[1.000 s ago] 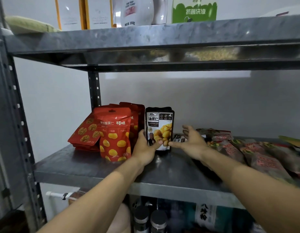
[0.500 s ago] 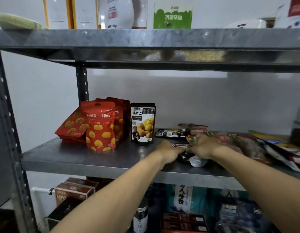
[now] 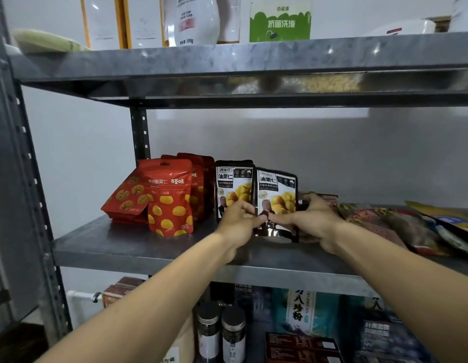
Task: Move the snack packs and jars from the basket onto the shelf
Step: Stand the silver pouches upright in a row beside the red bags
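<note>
On the shelf (image 3: 149, 244), I am pinching the black pack (image 3: 277, 195) low with left grip (image 3: 238, 224) and right grip (image 3: 316, 221), seating its base flat beside its twin (image 3: 234, 184) before letting go.

Both bare forearms reach forward and upward, converging toward the middle. The left grip (image 3: 237, 222) has its fingers curled, with thumb and fingertips pinching the lower left edge of a black snack pack (image 3: 277, 195). The right grip (image 3: 315, 221) lays its thumb across the pack's lower front, fingers wrapped behind its right side. The two thumb tips nearly meet.
</note>
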Demonstrator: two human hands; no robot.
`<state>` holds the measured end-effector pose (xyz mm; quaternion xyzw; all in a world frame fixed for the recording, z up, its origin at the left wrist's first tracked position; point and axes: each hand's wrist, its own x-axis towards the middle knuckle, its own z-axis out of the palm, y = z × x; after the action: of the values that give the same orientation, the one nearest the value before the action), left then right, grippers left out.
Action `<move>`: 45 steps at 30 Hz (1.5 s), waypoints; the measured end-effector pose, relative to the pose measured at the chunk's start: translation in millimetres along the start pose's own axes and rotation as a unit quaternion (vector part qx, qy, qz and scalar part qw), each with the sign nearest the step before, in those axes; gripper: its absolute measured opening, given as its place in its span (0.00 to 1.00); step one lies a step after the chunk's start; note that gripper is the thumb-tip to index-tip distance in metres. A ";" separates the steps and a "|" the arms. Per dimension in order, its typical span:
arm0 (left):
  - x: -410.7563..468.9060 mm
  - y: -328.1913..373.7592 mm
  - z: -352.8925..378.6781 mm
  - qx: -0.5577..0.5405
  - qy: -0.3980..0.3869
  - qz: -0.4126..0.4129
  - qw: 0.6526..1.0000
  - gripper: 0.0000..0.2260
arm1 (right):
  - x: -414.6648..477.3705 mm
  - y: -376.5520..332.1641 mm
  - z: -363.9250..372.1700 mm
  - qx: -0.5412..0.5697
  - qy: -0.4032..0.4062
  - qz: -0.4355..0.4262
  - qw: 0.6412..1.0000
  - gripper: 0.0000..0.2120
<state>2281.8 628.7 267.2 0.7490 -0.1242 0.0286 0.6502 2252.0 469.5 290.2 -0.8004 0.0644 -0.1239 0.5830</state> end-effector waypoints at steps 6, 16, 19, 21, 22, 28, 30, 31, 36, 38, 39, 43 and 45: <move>9.8 -17.3 -43.6 -0.006 0.041 0.039 0.998 0.12 | 10.5 -2.6 56.9 -0.028 0.046 -0.077 0.996 0.31; 30.9 -43.5 -71.2 0.052 0.062 0.089 0.993 0.32 | 36.6 5.9 109.6 -0.111 0.073 -0.105 0.986 0.32; 37.6 -45.1 -73.9 0.062 0.060 0.107 0.990 0.36 | 41.1 8.0 115.5 -0.116 0.081 -0.125 0.982 0.35; 39.4 -45.2 -73.9 0.062 0.057 0.120 0.989 0.36 | 42.3 9.8 117.4 -0.123 0.087 -0.138 0.979 0.35; 39.9 -45.1 -74.0 0.061 0.055 0.123 0.989 0.36 | 42.3 10.0 117.5 -0.126 0.089 -0.141 0.978 0.35; 36.9 -43.5 -75.3 0.083 0.063 0.123 0.987 0.36 | 40.2 14.0 111.9 -0.138 0.066 -0.124 0.980 0.41; 36.6 -44.8 -75.1 0.100 0.074 0.110 0.986 0.39 | 36.2 13.2 103.7 -0.150 0.067 -0.116 0.980 0.44; 36.7 -45.6 -75.1 0.113 0.079 0.102 0.985 0.40 | 34.4 12.3 98.7 -0.157 0.068 -0.112 0.979 0.46; 25.4 -41.8 -73.1 0.161 0.094 0.117 0.976 0.43 | 23.1 6.0 72.1 -0.215 0.072 -0.124 0.966 0.50; 18.5 -40.5 -70.8 0.198 0.119 0.143 0.962 0.41 | 15.7 2.8 58.5 -0.256 0.060 -0.140 0.955 0.47; 15.7 -40.2 -70.1 0.227 0.140 0.146 0.953 0.41 | 12.6 1.5 51.2 -0.273 0.054 -0.146 0.949 0.46; 1.8 -31.2 -61.2 0.309 0.194 0.102 0.925 0.39 | 2.7 3.2 23.6 -0.294 0.046 -0.148 0.943 0.43; -6.3 -22.9 -51.7 0.350 0.226 0.089 0.905 0.36 | -0.9 6.5 12.9 -0.296 0.041 -0.147 0.943 0.42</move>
<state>2287.0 683.2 251.6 0.8878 -0.0220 0.2964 0.3513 2255.0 479.5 280.2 -0.9318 0.0037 -0.2157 0.2919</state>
